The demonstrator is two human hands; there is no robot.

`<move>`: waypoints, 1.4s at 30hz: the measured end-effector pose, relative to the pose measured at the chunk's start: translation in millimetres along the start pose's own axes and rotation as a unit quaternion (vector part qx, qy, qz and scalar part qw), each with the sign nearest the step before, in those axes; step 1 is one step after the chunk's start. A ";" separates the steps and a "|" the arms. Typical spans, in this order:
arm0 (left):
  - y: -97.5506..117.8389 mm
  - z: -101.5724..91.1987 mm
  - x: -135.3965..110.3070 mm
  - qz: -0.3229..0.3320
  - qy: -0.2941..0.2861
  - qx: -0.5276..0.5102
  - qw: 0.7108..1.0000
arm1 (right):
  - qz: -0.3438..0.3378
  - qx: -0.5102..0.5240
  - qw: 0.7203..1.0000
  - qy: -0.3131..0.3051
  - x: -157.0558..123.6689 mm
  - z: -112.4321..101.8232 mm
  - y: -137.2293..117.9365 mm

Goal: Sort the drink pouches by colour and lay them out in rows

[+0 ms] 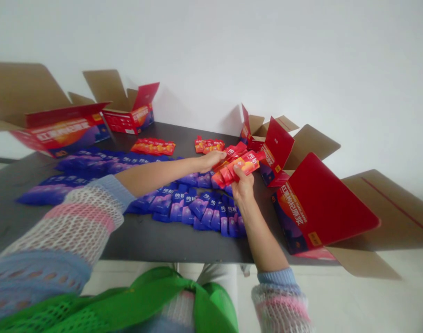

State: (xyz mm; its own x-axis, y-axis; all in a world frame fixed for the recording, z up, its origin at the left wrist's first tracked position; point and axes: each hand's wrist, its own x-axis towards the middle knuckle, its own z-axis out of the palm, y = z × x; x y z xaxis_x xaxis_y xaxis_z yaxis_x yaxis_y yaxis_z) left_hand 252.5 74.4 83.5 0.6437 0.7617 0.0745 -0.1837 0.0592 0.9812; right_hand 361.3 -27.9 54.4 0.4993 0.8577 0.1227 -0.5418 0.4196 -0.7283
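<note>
Both of my hands are together above the right part of the table. My right hand (243,186) grips a fanned bunch of red sachets (252,162) printed in orange and yellow. My left hand (211,160), arm stretched across the table, is closed on more red sachets (235,150) just behind that bunch; where the two bunches overlap I cannot separate them. Below my hands lie overlapping rows of blue-purple sachets (206,210). Two small groups of red sachets rest farther back, one at the centre left (153,146) and one (208,144) behind my left hand.
Open red cartons line both sides: a large carton (72,132) and a smaller carton (128,121) at left, and several at right, the nearest carton (301,217) with flaps spread past the table edge. More blue sachets (55,188) cover the left of the dark table (145,240). A white wall stands behind.
</note>
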 end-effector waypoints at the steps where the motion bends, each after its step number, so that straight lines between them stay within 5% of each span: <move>1: 4.3 0.5 -9.0 -0.011 -0.055 -0.026 0.998 | -0.022 -0.016 1.000 -0.006 -1.1 4.9 2.1; 4: 13.0 -4.0 -31.9 -0.011 -0.194 -0.035 0.980 | -0.085 -0.079 0.993 -0.018 -8.2 17.8 9.3; 7: 13.2 -12.9 -48.9 0.046 -0.231 0.043 0.971 | -0.121 -0.156 0.980 0.003 -19.4 26.3 14.6; 13: 5.6 -18.2 -72.6 0.221 -0.173 0.192 0.941 | -0.141 -0.245 0.959 0.034 -40.0 35.0 13.1; 20: -17.1 -18.8 -94.0 0.271 -0.035 0.249 0.929 | 0.007 -0.219 0.975 -0.050 -60.0 42.3 9.0; 25: -18.3 -17.9 -137.7 0.263 0.059 0.305 0.913 | 0.008 -0.171 0.978 -0.119 -97.3 47.9 12.0; 31: -11.5 -14.3 -192.1 0.230 0.067 0.298 0.924 | 0.028 -0.138 0.980 -0.138 -139.4 51.2 26.9; 37: -38.7 -25.6 -212.7 0.160 0.040 0.211 0.964 | 0.029 -0.179 0.977 -0.109 -166.6 31.3 63.3; 42: -66.4 -27.9 -233.4 0.157 0.040 0.255 0.953 | 0.015 -0.237 0.964 -0.123 -183.4 11.1 79.2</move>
State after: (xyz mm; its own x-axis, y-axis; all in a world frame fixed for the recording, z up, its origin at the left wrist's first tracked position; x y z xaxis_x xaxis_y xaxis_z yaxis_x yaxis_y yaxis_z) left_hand 93.8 -89.3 -4.0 0.5543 0.7381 0.3846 0.0407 -0.4856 0.8732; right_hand 219.3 -148.7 -18.3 0.2807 0.9365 0.2101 -0.1546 0.2602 -0.9531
